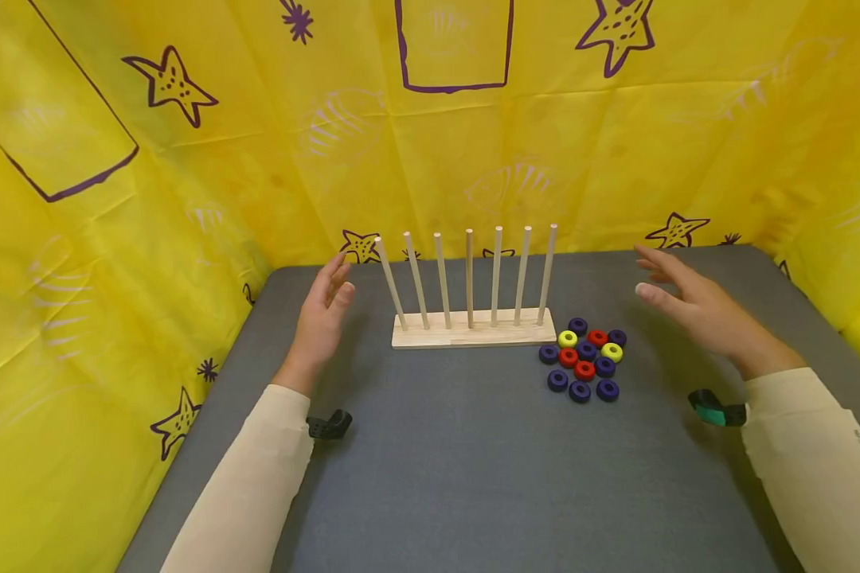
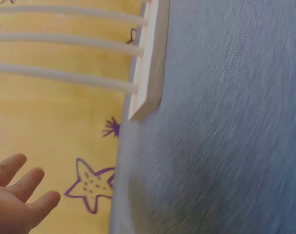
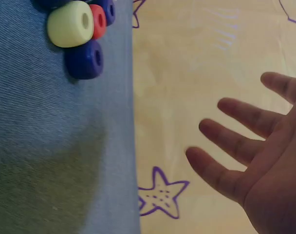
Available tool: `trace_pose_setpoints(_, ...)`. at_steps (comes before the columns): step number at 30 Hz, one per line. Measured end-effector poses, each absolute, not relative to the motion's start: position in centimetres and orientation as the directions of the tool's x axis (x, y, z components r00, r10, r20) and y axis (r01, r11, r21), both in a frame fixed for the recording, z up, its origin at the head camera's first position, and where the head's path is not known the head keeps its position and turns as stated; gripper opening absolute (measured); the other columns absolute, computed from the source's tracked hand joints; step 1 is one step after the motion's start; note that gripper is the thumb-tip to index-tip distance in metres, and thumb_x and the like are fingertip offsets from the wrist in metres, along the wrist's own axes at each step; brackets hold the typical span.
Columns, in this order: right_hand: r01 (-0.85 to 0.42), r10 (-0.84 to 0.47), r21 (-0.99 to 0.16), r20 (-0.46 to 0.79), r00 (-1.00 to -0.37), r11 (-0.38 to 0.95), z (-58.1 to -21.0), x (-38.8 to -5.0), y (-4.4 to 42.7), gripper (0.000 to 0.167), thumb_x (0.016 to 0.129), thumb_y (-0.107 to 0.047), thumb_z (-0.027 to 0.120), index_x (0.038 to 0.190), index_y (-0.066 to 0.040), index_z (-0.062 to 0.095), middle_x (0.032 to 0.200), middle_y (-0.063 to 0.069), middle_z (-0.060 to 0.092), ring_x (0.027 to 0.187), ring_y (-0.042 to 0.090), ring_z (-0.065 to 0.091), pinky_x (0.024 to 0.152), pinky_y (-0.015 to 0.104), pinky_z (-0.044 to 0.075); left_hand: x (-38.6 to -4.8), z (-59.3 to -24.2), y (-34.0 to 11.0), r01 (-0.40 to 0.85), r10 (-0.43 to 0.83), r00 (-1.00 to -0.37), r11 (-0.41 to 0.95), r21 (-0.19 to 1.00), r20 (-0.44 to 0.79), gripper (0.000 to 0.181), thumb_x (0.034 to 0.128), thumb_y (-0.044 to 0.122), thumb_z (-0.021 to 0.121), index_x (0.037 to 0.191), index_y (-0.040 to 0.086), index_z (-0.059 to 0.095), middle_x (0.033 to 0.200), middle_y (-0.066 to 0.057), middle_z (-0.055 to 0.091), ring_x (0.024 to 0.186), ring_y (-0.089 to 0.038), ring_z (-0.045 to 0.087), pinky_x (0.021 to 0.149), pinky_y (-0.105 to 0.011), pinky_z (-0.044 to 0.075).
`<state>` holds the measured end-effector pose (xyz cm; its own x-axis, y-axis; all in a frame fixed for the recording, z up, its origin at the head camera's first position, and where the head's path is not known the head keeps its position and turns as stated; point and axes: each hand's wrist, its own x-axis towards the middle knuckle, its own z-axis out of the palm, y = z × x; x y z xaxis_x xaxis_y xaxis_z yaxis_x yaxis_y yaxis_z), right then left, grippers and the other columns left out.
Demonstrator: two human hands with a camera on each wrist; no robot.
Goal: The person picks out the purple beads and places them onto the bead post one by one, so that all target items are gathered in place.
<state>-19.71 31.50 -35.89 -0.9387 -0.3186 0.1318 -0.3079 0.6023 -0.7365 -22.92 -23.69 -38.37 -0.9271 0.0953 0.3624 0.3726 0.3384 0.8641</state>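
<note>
A grey tabletop (image 1: 430,477) bears a pale wooden seven-peg rack (image 1: 459,338). The left hand (image 1: 318,322) and right hand (image 1: 713,314) (both empty, fingers loosely extended) flank it; dark-blue, red and yellow rings (image 1: 586,357) cluster near its right end.

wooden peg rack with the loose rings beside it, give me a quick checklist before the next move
1. Wooden peg rack flat on gray tabletop: ok
2. All seven pegs bare: ok
3. Rings grouped near the rack's right end, holes up: ok
4. Left hand empty: ok
5. Right hand touching a ring: not ok, apart from them
6. Pegs firmly fixed: cannot tell
</note>
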Motion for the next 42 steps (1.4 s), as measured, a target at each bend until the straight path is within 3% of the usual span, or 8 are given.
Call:
trace_pose_setpoints(5, -0.286, -0.311, -0.782, 0.124, -0.942, 0.554, -37.4, -19.5, 31.4, 0.064, 0.119, -0.025, 0.046, 0.176, -0.019, 0.017, 0.167, 0.030, 0.035, 0.145, 0.057, 0.037, 0.104, 0.083, 0.033, -22.8, -40.0, -22.3, 0.363, 0.066, -0.931, 0.262, 0.894, 0.358, 0.062, 0.1167, 0.043, 0.053, 0.167, 0.010, 0.041, 0.158, -0.020, 0.054, 0.142, -0.040, 0.053, 0.120, -0.060, 0.035)
trace_pose_setpoints(8, -0.292, -0.310, -0.800, 0.140, -0.940, 0.524, -38.6, -19.4, 31.5, 0.061, 0.120, -0.024, 0.042, 0.176, -0.015, 0.019, 0.163, 0.030, 0.040, 0.141, 0.054, 0.043, 0.112, 0.053, 0.045, -22.7, -40.9, -21.3, 0.332, 0.048, -0.943, 0.230, 0.915, 0.330, 0.053, 0.1191, 0.034, 0.050, 0.167, 0.011, 0.042, 0.154, -0.020, 0.058, 0.139, -0.043, 0.055, 0.117, -0.063, 0.038)
trace_pose_setpoints(12, -0.307, -0.318, -0.822, 0.163, -0.934, 0.479, -40.3, -19.3, 31.3, 0.056, 0.121, -0.021, 0.039, 0.173, -0.008, 0.025, 0.157, 0.030, 0.046, 0.130, 0.024, 0.056, 0.092, 0.015, 0.046, -22.7, -42.1, -20.1, 0.296, 0.022, -0.955, 0.178, 0.939, 0.297, 0.049, 0.1195, 0.030, 0.049, 0.165, 0.011, 0.046, 0.150, -0.018, 0.062, 0.137, -0.042, 0.058, 0.114, -0.063, 0.042)
trace_pose_setpoints(16, -0.285, -0.331, -0.854, 0.142, -0.933, 0.436, -41.8, -19.3, 31.1, 0.054, 0.121, -0.023, 0.039, 0.170, -0.003, 0.030, 0.153, 0.031, 0.051, 0.119, 0.002, 0.061, 0.089, 0.019, 0.053, -22.9, -43.1, -19.3, 0.265, 0.007, -0.964, 0.095, 0.960, 0.266, 0.050, 0.1184, 0.034, 0.053, 0.160, 0.008, 0.051, 0.146, -0.019, 0.065, 0.133, -0.041, 0.061, 0.112, -0.057, 0.047)
trace_pose_setpoints(21, -0.243, -0.303, -0.867, 0.114, -0.946, 0.434, -43.5, -19.5, 31.4, 0.051, 0.120, -0.026, 0.046, 0.165, -0.003, 0.042, 0.147, 0.020, 0.063, 0.118, 0.005, 0.064, 0.089, 0.022, 0.052, -23.1, -44.1, -18.4, 0.233, 0.025, -0.972, -0.021, 0.972, 0.233, 0.049, 0.1173, 0.033, 0.055, 0.151, -0.002, 0.059, 0.140, -0.026, 0.067, 0.130, -0.048, 0.062, 0.108, -0.053, 0.051)
trace_pose_setpoints(25, -0.214, -0.264, -0.879, 0.105, -0.959, 0.427, -44.1, -19.6, 32.1, 0.048, 0.115, -0.021, 0.061, 0.159, -0.003, 0.052, 0.140, 0.007, 0.070, 0.118, 0.007, 0.062, 0.090, 0.018, 0.049, -23.3, -44.5, -17.9, 0.206, 0.054, -0.977, -0.002, 0.979, 0.205, 0.052, 0.1160, 0.037, 0.057, 0.146, -0.005, 0.064, 0.134, -0.025, 0.070, 0.129, -0.039, 0.065, 0.109, -0.045, 0.052)
trace_pose_setpoints(31, -0.185, -0.260, -0.858, 0.062, -0.964, 0.480, -44.2, -19.9, 32.2, 0.046, 0.106, -0.014, 0.076, 0.149, -0.002, 0.063, 0.140, 0.016, 0.068, 0.111, 0.015, 0.062, 0.088, 0.019, 0.050, -24.0, -44.8, -17.7, 0.171, 0.022, -0.985, 0.033, 0.985, 0.170, 0.046, 0.1139, 0.035, 0.063, 0.134, -0.005, 0.072, 0.128, -0.019, 0.075, 0.124, -0.030, 0.069, 0.107, -0.040, 0.053)
trace_pose_setpoints(42, -0.199, -0.290, -0.823, 0.044, -0.956, 0.532, -45.0, -20.3, 32.3, 0.037, 0.106, -0.010, 0.074, 0.142, -0.001, 0.069, 0.134, 0.019, 0.068, 0.104, 0.017, 0.060, 0.082, 0.023, 0.050, -24.1, -45.3, -18.0, 0.129, 0.011, -0.992, 0.094, 0.987, 0.128, 0.042, 0.1123, 0.036, 0.065, 0.131, 0.000, 0.076, 0.123, -0.015, 0.077, 0.121, -0.026, 0.071, 0.106, -0.039, 0.054)
